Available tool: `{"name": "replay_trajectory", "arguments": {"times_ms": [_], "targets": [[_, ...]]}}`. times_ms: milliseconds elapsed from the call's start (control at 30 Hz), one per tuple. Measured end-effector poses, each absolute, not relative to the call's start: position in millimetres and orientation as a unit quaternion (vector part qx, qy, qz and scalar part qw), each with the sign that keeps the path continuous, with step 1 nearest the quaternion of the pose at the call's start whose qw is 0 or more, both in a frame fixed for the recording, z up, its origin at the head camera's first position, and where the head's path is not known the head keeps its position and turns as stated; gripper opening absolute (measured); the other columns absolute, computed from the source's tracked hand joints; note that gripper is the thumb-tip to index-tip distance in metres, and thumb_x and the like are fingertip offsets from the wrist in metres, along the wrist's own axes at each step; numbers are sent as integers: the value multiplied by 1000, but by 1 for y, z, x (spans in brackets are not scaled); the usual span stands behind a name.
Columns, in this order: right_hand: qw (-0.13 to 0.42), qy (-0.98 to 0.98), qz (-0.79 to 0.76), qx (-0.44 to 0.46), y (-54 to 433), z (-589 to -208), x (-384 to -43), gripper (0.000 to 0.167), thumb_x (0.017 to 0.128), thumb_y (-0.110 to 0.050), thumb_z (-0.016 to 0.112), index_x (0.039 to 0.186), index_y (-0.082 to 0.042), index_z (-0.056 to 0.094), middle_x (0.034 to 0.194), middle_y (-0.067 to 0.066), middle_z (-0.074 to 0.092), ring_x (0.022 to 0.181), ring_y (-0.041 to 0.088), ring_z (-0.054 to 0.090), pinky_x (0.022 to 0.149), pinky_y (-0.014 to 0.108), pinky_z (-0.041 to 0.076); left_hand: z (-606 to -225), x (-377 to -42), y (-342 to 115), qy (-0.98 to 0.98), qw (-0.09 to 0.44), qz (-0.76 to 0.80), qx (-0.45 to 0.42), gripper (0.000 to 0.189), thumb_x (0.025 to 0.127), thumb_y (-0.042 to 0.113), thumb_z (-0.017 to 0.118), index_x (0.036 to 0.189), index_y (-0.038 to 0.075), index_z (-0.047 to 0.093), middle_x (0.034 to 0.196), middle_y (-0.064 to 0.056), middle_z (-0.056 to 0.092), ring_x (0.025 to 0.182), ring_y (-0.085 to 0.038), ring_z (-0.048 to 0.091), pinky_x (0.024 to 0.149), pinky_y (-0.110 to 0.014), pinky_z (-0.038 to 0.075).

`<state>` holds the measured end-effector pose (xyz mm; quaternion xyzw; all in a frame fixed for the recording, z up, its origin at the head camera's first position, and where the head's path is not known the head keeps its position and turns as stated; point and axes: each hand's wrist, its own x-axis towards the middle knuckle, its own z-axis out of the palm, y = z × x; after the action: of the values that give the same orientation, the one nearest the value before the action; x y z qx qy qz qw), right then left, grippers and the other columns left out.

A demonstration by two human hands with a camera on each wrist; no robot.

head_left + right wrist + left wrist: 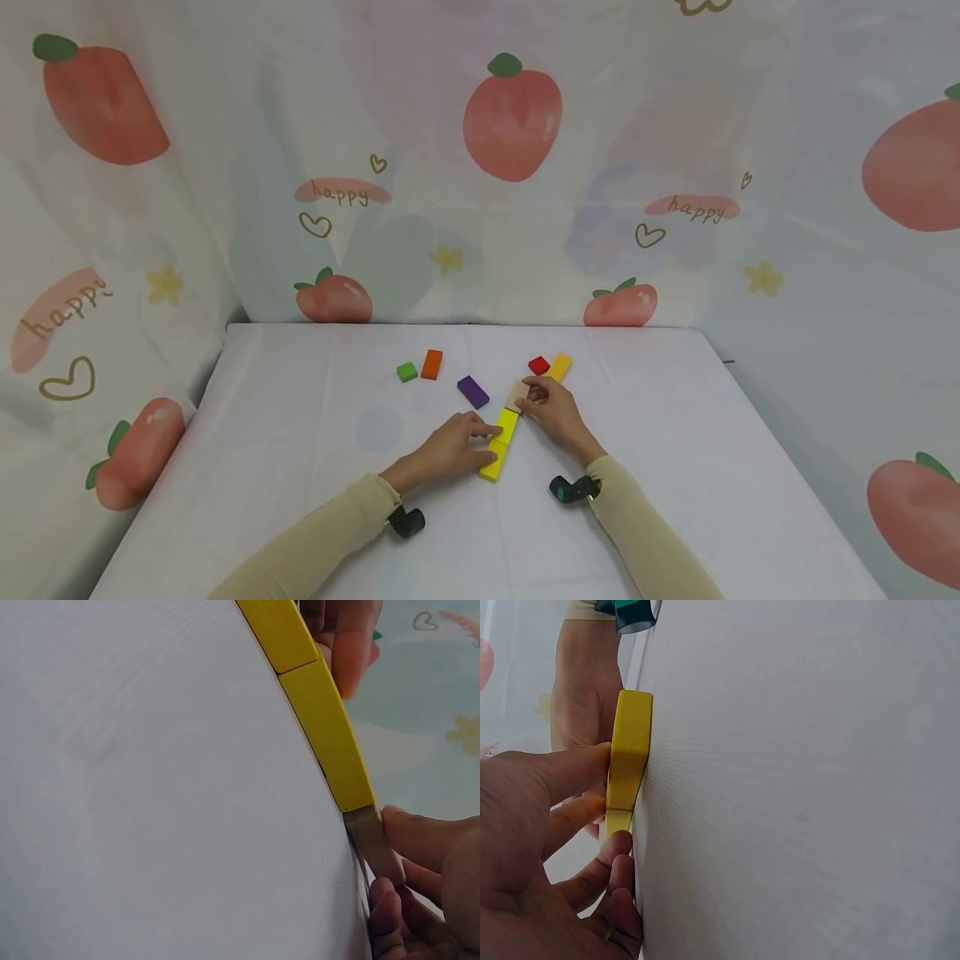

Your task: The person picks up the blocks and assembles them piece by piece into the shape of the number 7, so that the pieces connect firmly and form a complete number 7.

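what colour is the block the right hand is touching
The block is pale beige, seen best in the head view.

Place: booth-like tabletop station; wider room hidden
Enclosure, three sides: white fruit-printed sheets (420,108)
Work area: white cloth-covered table (480,558)

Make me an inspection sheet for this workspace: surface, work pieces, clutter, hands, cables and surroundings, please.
Surface: white table.
Work pieces: two yellow blocks end to end, beige block against the far one.
Clutter: green block, orange block, purple block, red block and yellow-orange block, outside the row.
Hands: left hand touches the yellow blocks; right hand pinches the beige block.
Cables: nothing seen.
Surroundings: fruit-printed cloth behind and at both sides.
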<state>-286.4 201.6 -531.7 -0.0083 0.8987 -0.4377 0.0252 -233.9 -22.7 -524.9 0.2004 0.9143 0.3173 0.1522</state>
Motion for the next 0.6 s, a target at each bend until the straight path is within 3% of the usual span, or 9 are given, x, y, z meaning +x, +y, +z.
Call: {"name": "replay_trajectory", "arguments": {"times_ms": [600], "targets": [[15,908,-419,-20,201,-533,-288,43,89,-22,73,128,-11,62,98,5,59,91,20,53,82,29,47,-523,-232,-23,915,148,316,204,44,90,37,71,132,30,63,118,4,59,111,-14,52,95,-35,49]]}}
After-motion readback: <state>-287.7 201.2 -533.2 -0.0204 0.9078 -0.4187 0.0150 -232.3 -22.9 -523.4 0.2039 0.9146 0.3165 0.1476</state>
